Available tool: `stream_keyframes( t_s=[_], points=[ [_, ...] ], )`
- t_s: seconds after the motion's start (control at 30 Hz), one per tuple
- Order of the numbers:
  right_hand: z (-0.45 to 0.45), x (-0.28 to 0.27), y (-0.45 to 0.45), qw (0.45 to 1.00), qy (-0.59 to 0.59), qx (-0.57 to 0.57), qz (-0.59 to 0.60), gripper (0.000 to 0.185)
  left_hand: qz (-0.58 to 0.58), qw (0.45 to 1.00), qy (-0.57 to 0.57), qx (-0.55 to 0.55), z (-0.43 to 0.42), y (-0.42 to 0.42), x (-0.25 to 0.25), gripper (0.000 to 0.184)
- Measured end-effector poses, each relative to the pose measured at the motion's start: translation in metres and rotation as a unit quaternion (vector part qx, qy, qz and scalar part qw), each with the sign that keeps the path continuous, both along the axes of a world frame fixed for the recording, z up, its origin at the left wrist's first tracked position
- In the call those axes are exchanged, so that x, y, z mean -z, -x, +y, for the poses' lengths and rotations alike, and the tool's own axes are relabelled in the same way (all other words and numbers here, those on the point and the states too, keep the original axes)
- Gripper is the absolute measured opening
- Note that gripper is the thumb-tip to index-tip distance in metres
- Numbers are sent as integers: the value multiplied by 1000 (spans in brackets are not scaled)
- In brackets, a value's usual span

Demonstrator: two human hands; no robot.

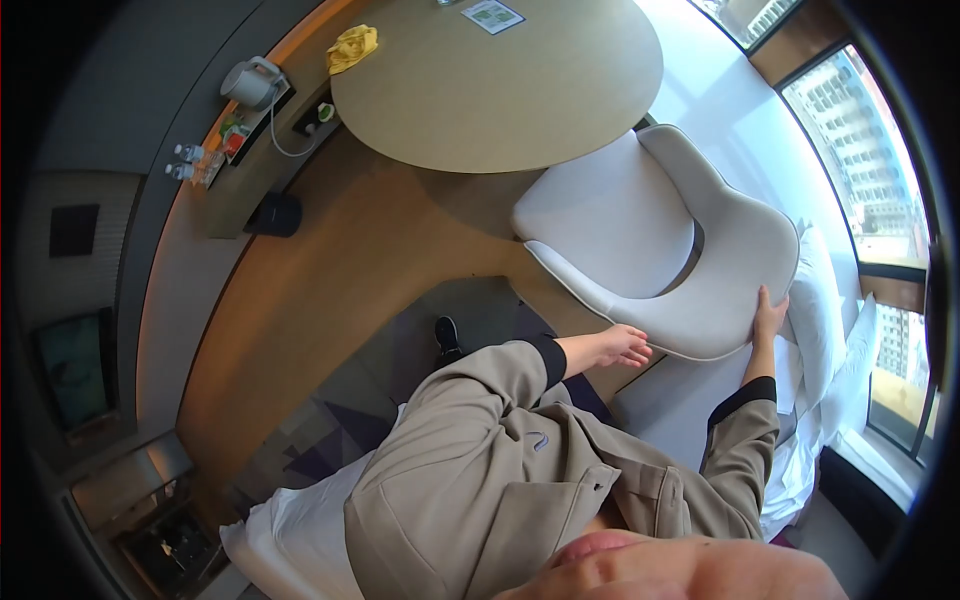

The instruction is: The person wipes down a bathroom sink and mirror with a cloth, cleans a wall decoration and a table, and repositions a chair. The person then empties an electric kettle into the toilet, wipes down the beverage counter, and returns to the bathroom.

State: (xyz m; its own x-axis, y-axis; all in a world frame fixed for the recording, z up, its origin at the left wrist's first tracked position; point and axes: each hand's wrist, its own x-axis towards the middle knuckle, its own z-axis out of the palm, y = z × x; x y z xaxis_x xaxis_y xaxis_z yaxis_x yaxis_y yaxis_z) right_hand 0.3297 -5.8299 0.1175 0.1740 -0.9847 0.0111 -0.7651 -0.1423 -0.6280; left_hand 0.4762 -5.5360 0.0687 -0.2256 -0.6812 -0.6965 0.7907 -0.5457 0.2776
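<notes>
A white upholstered armchair stands beside the round table, its curved backrest turned towards me. My right hand grips the top rim of the backrest at its right end. Near the lower left part of the same rim is my left hand, palm partly turned up, fingers stretched out and holding nothing. Whether its fingertips touch the chair I cannot tell.
Ahead is a round table with a yellow cloth and a card. A kettle and bottles stand on the left shelf, above a dark bin. White pillows lie at right.
</notes>
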Motion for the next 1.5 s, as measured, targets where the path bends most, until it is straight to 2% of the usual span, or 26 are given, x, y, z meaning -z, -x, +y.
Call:
stream_keyframes(
  t_s=[0.13,0.2,0.27,0.3,0.33,0.4,0.47,0.5,0.53,0.6,0.63,0.67,0.7,0.73,0.8,0.83,0.97,1.03,1.17,1.27,1.3,1.37,1.4,1.5],
  points=[
    [14,-17,-21,982,19,68,173,76,-115,988,-36,-100,101,-108,-9,31],
    [14,3,-18,941,147,-1,304,76,-159,964,-75,-202,165,-158,-11,26],
    [29,-5,-37,928,99,10,358,76,-201,929,-113,-291,234,-203,-16,22],
    [25,3,-39,936,68,53,343,78,-223,907,-137,-331,268,-221,-20,21],
    [36,10,-60,935,69,49,345,78,-211,880,-151,-399,304,-236,-15,22],
    [54,16,-69,931,27,129,341,81,-213,838,-198,-462,368,-261,-18,22],
    [93,37,-95,930,-13,77,360,79,-206,807,-255,-491,422,-280,-22,22],
    [117,46,-111,925,20,-9,380,75,-210,800,-257,-501,445,-286,-23,22],
    [143,54,-131,942,83,-97,309,67,-222,802,-243,-499,464,-292,-29,22],
    [186,46,-192,957,31,-196,210,54,-208,810,-268,-478,483,-298,-33,24],
    [196,61,-209,953,53,-213,208,51,-199,786,-288,-510,487,-302,-31,25],
    [209,53,-236,958,-45,-209,194,49,-192,757,-307,-543,485,-303,-29,26],
    [222,53,-258,956,-34,-230,178,44,-180,759,-311,-544,485,-303,-24,28],
    [232,57,-258,956,-41,-225,185,44,-177,762,-317,-536,482,-299,-24,28],
    [230,74,-295,932,-169,-282,151,38,-184,799,-282,-498,457,-294,-22,27],
    [231,81,-310,929,-172,-292,147,38,-181,801,-292,-490,443,-292,-24,27],
    [241,84,-321,919,-226,-302,112,34,-171,815,-283,-475,408,-280,-21,27],
    [251,73,-338,913,-239,-313,105,33,-245,847,-263,-391,407,-293,-13,25],
    [270,70,-363,916,-280,-278,76,32,-235,847,-255,-403,417,-341,-18,23],
    [303,63,-390,927,-305,-216,-42,30,-265,838,-245,-410,446,-389,-14,24],
    [315,61,-396,931,-299,-202,-53,29,-255,853,-229,-393,459,-400,-10,24],
    [342,63,-400,938,-304,-151,-69,29,-243,878,-220,-348,481,-437,-1,23],
    [360,55,-404,935,-323,-126,-76,29,-249,876,-215,-353,493,-455,-2,23],
    [401,56,-415,926,-344,-149,-36,27,-266,846,-202,-417,535,-489,-3,22]
  ],
)
